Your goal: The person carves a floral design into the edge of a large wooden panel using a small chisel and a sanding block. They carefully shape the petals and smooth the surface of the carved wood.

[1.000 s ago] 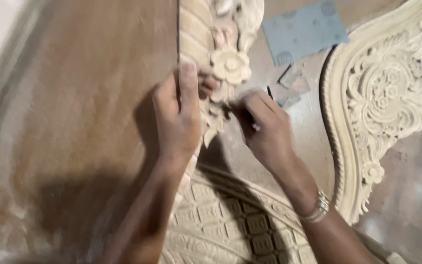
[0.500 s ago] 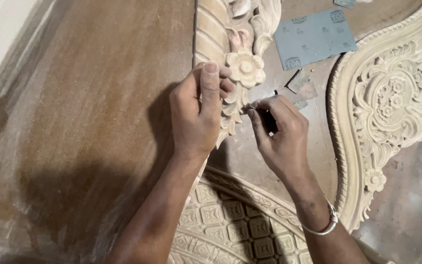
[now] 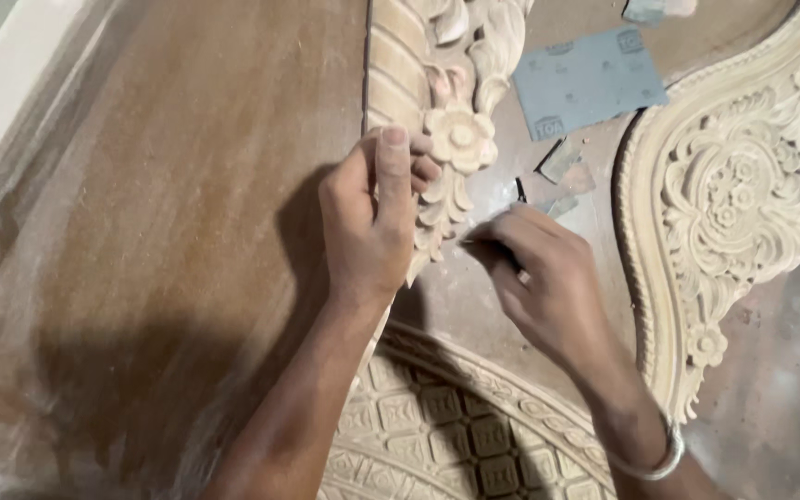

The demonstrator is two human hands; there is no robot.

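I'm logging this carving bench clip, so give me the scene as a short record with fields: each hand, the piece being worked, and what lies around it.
left hand: left hand presses on the carved floral strip, fingers over its edge
right hand: right hand pinches a small item at the strip's lower tip; what it is cannot be told
surface: brown board
nearby: grey sandpaper sheet, small sandpaper scraps, arched carved panel, lattice-carved panel
wrist: metal bangle on the right
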